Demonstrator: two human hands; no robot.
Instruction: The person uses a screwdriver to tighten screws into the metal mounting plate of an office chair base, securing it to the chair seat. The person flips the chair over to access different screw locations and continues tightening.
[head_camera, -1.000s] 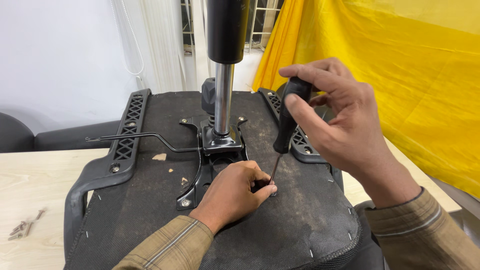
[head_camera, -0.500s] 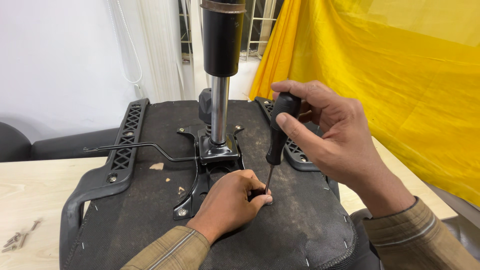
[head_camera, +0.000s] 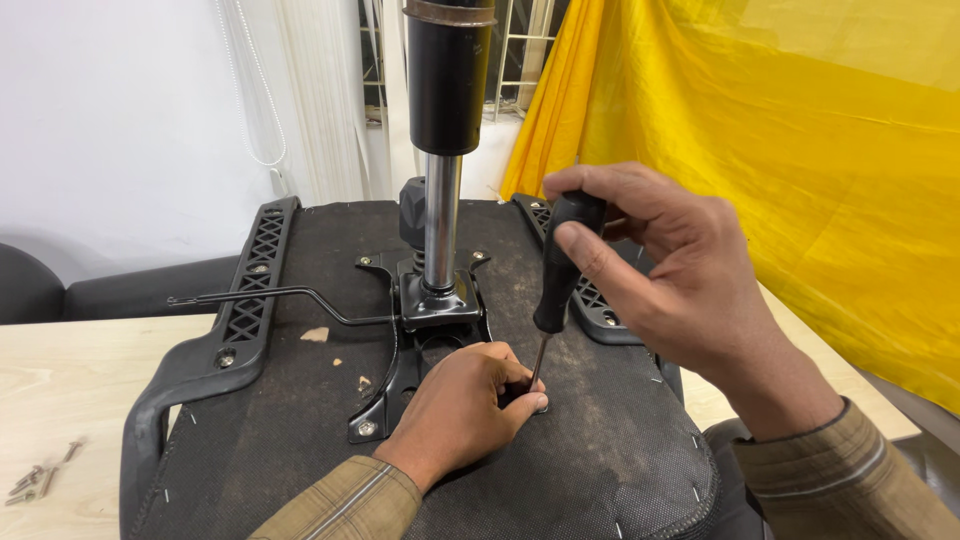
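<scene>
An upturned office chair seat (head_camera: 600, 450) with black fabric underside lies on a wooden table. A black metal mechanism plate (head_camera: 425, 320) with a gas cylinder (head_camera: 443, 200) stands up from its middle. My right hand (head_camera: 670, 270) grips the black handle of a screwdriver (head_camera: 560, 275), held nearly upright with its tip down on the seat near the plate's right arm. My left hand (head_camera: 460, 410) rests on the seat, fingers pinched around the screwdriver's shaft at the tip. The screw itself is hidden by my fingers.
Black plastic armrest brackets (head_camera: 250, 290) run along both sides of the seat. A thin lever rod (head_camera: 270, 295) sticks out left from the plate. Several loose screws (head_camera: 35, 480) lie on the light wooden table (head_camera: 70, 400) at left. A yellow cloth (head_camera: 800, 150) hangs at right.
My view has shifted slightly; both hands stay on the screwdriver at the same spot, the right hand regripping the handle a little as it turns.
</scene>
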